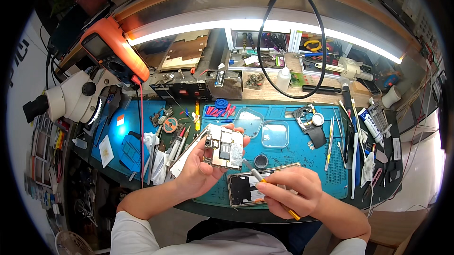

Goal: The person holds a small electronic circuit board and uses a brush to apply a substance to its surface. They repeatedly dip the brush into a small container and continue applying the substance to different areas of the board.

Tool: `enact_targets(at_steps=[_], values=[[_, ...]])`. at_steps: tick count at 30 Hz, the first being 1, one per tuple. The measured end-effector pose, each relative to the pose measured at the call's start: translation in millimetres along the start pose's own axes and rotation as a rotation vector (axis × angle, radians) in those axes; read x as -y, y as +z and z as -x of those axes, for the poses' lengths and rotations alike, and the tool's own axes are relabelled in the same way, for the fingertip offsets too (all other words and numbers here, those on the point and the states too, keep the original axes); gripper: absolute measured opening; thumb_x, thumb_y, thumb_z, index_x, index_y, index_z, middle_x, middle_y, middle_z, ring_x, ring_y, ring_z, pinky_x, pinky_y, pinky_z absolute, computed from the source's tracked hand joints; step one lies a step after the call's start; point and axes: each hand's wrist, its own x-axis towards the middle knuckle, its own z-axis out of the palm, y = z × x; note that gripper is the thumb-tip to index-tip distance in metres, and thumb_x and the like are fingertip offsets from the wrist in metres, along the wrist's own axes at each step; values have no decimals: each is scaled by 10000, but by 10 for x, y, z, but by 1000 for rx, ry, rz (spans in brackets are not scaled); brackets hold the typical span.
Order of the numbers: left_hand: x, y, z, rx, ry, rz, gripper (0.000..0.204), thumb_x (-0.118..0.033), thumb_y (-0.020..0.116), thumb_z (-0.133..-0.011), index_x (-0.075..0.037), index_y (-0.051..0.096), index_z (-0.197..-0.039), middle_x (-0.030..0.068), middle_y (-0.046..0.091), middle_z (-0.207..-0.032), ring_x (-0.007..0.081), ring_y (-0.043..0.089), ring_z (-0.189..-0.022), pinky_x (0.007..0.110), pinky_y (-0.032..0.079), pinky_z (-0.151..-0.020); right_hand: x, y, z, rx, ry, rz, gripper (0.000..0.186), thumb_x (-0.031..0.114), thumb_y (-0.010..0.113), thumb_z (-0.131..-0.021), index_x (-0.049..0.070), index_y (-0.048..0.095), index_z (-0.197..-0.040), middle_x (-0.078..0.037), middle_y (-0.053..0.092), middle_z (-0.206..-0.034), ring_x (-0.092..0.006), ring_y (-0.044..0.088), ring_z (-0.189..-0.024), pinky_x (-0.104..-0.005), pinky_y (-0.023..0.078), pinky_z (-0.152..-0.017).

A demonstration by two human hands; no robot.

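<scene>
My left hand (197, 175) grips a phone circuit board (224, 138) by its edges, holding it raised over the mat with silver shields and chips facing up. In my right hand (299, 190) is a hobby knife (257, 174) with a yellow handle and a silver collar. Its tip points up and left, close to the board's right edge; whether it touches, I cannot tell. Below the hands lies an opened phone housing (243, 192), partly covered by my right hand. A small round pot with dark contents (260, 162) sits just beyond it.
Two clear plastic boxes (275, 134) rest on the blue mat (302, 153). Tweezers (329, 144) and brushes lie to the right. A microscope (71, 101) and an orange multimeter (116, 49) stand left. A black cable loop (323, 33) hangs before the shelf.
</scene>
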Motion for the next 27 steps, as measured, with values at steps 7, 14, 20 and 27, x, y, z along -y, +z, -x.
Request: enact_targets(at_steps=[7, 14, 20, 27], values=[[-8, -8, 0, 6, -33, -3, 1128, -468, 878, -620, -95, 260, -1486, 84, 346, -1502, 247, 417, -1386, 350, 396, -1159, 2, -10, -6, 21, 7, 15, 382, 36, 752, -657, 73, 732, -1037, -39, 647, -959, -150, 636, -651, -270, 538, -573], [-23, 57, 14, -21, -41, -25, 1134, -423, 916, -600, -92, 282, -1481, 91, 352, -1501, 258, 414, -1388, 374, 395, -1153, 26, -8, -36, 13, 2, -7, 378, 32, 761, -656, 58, 729, -1032, -49, 647, -944, -159, 636, -650, -273, 538, -568], [-6, 21, 28, 43, 4, -85, 1112, -367, 884, -675, -49, 221, -1510, 137, 335, -1539, 301, 330, -1439, 447, 393, -1136, 41, 3, -40, 29, -3, -13, 362, 35, 755, -664, 58, 731, -1025, -50, 644, -937, -162, 643, -656, -273, 544, -574], [2, -26, 18, 77, 15, -125, 1109, -324, 894, -673, -42, 222, -1509, 133, 339, -1535, 299, 324, -1442, 440, 398, -1133, 27, -17, -55, 19, 32, -45, 372, 12, 749, -663, 56, 723, -1032, -50, 641, -922, -158, 623, -628, -265, 527, -550]])
